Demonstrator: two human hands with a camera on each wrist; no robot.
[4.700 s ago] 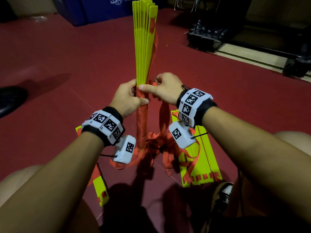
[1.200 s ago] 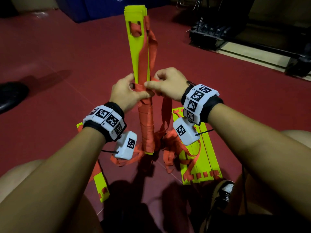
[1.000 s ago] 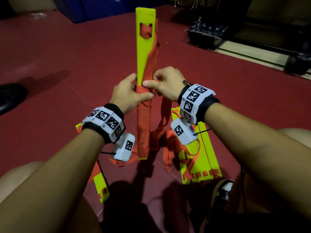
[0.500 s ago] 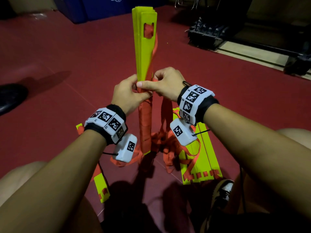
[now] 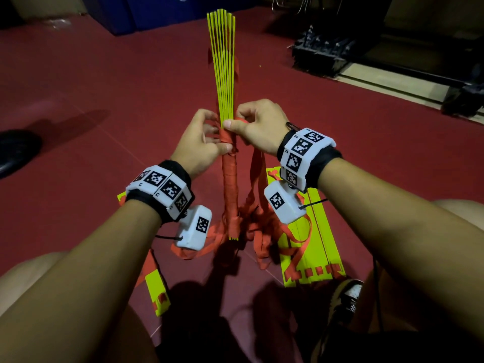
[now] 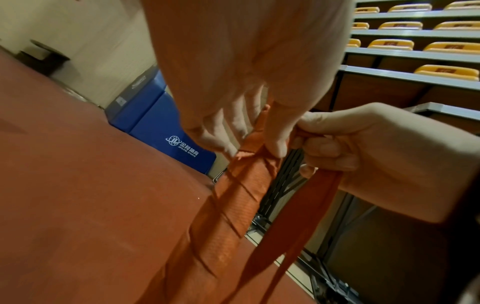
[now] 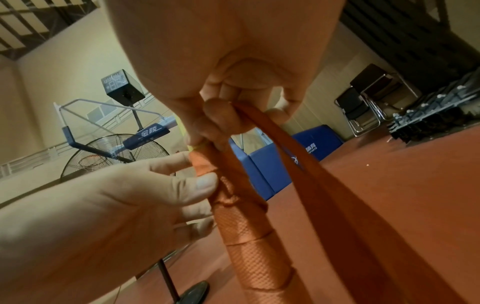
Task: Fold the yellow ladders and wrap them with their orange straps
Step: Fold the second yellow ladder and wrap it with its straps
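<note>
On wrapped ladder [image 5: 230, 179]: both hands [image 5: 201, 142], pinching strap [image 7: 298, 156].

1. The head view looks forward and down from above at both hands, the upright ladder bundle [image 5: 222, 66] and the red floor [image 5: 104, 82].
2. The left wrist view looks up along the left hand [image 6: 233, 86], very close.
3. The right wrist view does likewise along the right hand [image 7: 233, 67].
4. All three share the strap-wrapped middle of the bundle.
</note>
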